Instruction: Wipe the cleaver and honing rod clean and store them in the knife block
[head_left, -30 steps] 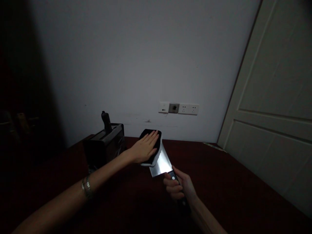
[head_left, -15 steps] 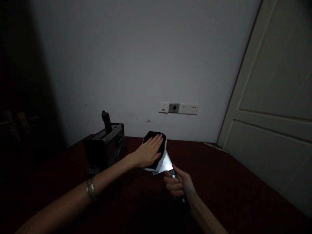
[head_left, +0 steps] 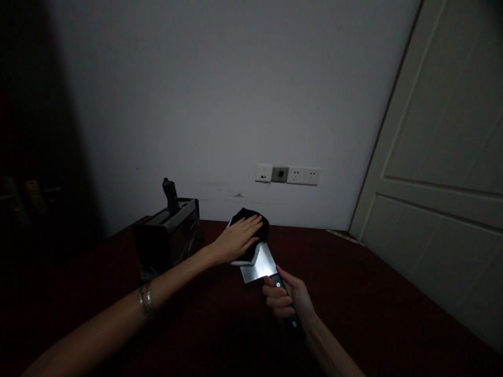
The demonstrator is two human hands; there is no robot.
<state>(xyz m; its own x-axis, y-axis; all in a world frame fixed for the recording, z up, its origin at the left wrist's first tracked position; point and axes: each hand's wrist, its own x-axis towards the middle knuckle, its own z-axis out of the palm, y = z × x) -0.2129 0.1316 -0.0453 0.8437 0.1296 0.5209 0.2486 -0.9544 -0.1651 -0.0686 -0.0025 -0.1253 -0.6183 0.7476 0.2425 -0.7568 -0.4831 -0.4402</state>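
Note:
My right hand (head_left: 288,298) is wrapped round the black riveted handle of a cleaver (head_left: 259,266). Its broad, shiny blade points up and to the left. Over the far part of the blade lies a black cloth (head_left: 257,233) with a white underside that shows along its lower edge. My left hand (head_left: 239,236) lies flat on top of this cloth, fingers stretched out and pointing to the upper right. The cloth hides the blade's far end. A silvery bracelet (head_left: 146,301) is on my left wrist.
A dark knife block (head_left: 167,230) stands to the left on the dark red table (head_left: 334,293), with a black handle (head_left: 170,195) sticking up from it. Behind are a pale wall with sockets (head_left: 302,176) and, at right, a panelled door (head_left: 440,173). The light is dim.
My left hand and the cloth have slid slightly up and left along the blade, baring more of it near the handle. My right hand keeps its grip almost in place.

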